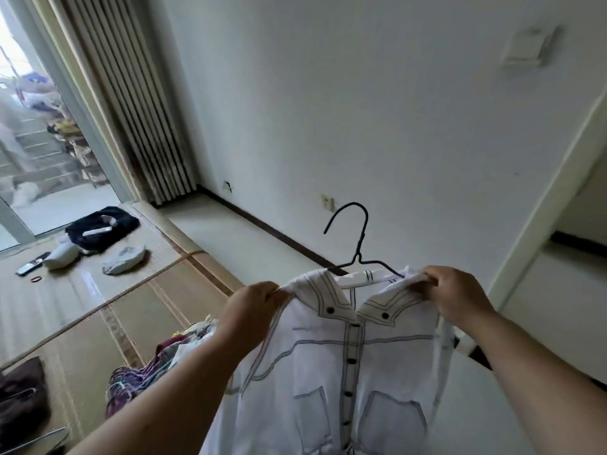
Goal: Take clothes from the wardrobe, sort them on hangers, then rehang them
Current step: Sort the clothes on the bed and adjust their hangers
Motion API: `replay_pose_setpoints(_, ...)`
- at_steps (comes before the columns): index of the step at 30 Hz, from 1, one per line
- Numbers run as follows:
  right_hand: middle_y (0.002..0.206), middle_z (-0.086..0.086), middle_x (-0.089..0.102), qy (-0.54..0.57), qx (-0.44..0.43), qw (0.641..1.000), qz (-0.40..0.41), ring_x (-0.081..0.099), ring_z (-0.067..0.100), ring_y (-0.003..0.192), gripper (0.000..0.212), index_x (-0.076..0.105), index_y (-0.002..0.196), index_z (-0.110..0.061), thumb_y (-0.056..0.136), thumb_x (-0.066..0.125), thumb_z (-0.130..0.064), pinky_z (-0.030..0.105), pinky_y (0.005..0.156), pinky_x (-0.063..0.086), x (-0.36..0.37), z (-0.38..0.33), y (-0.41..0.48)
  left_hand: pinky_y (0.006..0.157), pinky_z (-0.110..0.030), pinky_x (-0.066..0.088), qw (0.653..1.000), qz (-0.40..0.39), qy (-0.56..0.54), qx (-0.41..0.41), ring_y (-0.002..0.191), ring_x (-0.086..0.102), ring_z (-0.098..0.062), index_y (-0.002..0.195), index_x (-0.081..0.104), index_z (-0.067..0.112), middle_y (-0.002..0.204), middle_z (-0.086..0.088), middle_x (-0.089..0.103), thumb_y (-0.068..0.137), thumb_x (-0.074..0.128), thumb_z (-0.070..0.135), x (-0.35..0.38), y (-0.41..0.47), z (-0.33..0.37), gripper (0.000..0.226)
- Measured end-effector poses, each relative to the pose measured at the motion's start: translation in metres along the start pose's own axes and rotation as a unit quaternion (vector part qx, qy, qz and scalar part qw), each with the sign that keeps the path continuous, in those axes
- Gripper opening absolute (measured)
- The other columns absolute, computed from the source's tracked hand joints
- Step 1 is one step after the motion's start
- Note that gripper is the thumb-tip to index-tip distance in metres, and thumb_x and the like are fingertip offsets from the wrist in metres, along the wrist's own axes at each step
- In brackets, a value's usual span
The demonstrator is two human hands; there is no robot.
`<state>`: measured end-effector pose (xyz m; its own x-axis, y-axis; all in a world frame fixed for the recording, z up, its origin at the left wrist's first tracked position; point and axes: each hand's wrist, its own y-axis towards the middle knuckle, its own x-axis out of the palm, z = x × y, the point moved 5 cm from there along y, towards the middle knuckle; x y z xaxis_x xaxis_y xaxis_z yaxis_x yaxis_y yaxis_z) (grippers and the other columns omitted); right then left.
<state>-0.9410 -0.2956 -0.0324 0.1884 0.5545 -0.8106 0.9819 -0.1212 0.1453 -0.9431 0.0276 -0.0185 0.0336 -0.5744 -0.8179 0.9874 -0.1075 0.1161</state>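
A white shirt (328,366) with dark contrast stitching and dark buttons hangs in front of me on a black wire hanger (358,238), whose hook sticks up above the collar. My left hand (253,307) pinches the shirt's left shoulder at the hanger's end. My right hand (456,297) grips the right shoulder by the collar. Both hands hold the shirt up in the air, its front facing me. The lower part of the shirt runs out of the frame.
A bed with a woven mat (82,316) lies to my left, with a pile of colourful clothes (147,372), a dark garment (19,395), a black folded item (101,228) and white bundles (124,259). A radiator (131,103), white wall and a doorway (574,224) lie ahead.
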Motion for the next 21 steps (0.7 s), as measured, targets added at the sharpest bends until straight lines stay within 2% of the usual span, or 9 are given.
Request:
replay_pose_setpoints(2,0.075,-0.003,0.062,-0.001,-0.013,1.0,0.007,0.058,0.021,0.078,0.004,0.071,0.084,-0.025,0.085,0.066,-0.026,0.015,0.059,0.037,-0.02,0.012,0.037,0.05,-0.028,0.03,1.0,0.011,-0.005,-0.007,0.053,0.044,-0.014,0.065,0.054,0.014,0.055,0.004,0.048,0.094,0.05,0.038,0.01,0.031,0.02,0.038)
replay_pose_setpoints(5,0.082,0.002,0.065,-0.013,-0.043,0.999,0.023,0.059,0.024,0.082,0.009,0.071,0.087,-0.021,0.084,0.067,-0.027,0.029,0.064,0.035,-0.036,0.019,0.092,0.05,-0.028,0.028,0.999,0.029,-0.018,-0.033,0.052,0.04,-0.012,0.069,0.056,0.01,0.055,0.004,0.045,0.094,0.05,0.038,0.019,0.074,0.034,0.038)
replay_pose_setpoints(9,0.087,0.01,0.067,-0.05,-0.071,0.995,0.044,0.058,0.029,0.083,0.012,0.072,0.09,-0.015,0.085,0.066,-0.024,0.029,0.065,0.035,-0.037,0.025,0.158,0.052,-0.028,0.029,0.994,0.035,-0.068,-0.072,0.054,0.041,-0.014,0.074,0.06,0.008,0.058,0.0,0.047,0.094,0.05,0.04,0.043,0.126,0.025,0.039)
replay_pose_setpoints(13,0.09,0.015,0.066,-0.085,-0.085,0.992,0.05,0.058,0.033,0.085,0.014,0.072,0.092,-0.011,0.084,0.064,-0.021,0.035,0.07,0.044,-0.025,0.036,0.236,0.051,-0.027,0.027,0.985,0.037,-0.126,-0.109,0.051,0.037,-0.012,0.073,0.063,0.013,0.054,0.004,0.044,0.093,0.053,0.039,0.076,0.195,0.007,0.034)
replay_pose_setpoints(16,0.089,0.014,0.066,-0.096,-0.087,0.991,0.04,0.059,0.033,0.086,0.015,0.072,0.094,-0.012,0.084,0.064,-0.019,0.033,0.07,0.043,-0.01,0.041,0.294,0.053,-0.027,0.03,0.974,0.049,-0.167,-0.148,0.053,0.041,-0.013,0.08,0.069,0.016,0.059,-0.002,0.053,0.092,0.055,0.039,0.094,0.249,-0.009,0.029)
replay_pose_setpoints(19,0.091,0.015,0.066,-0.109,-0.091,0.989,0.037,0.059,0.033,0.087,0.016,0.072,0.094,-0.011,0.084,0.063,-0.02,0.034,0.072,0.044,0.001,0.043,0.352,0.058,-0.029,0.037,0.97,0.055,-0.161,-0.173,0.06,0.051,-0.019,0.083,0.07,0.016,0.072,-0.012,0.067,0.091,0.055,0.041,0.103,0.303,-0.016,0.03)
replay_pose_setpoints(21,0.092,0.015,0.066,-0.101,-0.096,0.99,0.028,0.058,0.033,0.088,0.016,0.071,0.092,-0.009,0.084,0.063,-0.02,0.035,0.073,0.046,0.007,0.042,0.389,0.061,-0.031,0.041,0.967,0.06,-0.165,-0.184,0.065,0.056,-0.022,0.082,0.07,0.018,0.075,-0.011,0.069,0.091,0.056,0.04,0.103,0.335,-0.02,0.028)
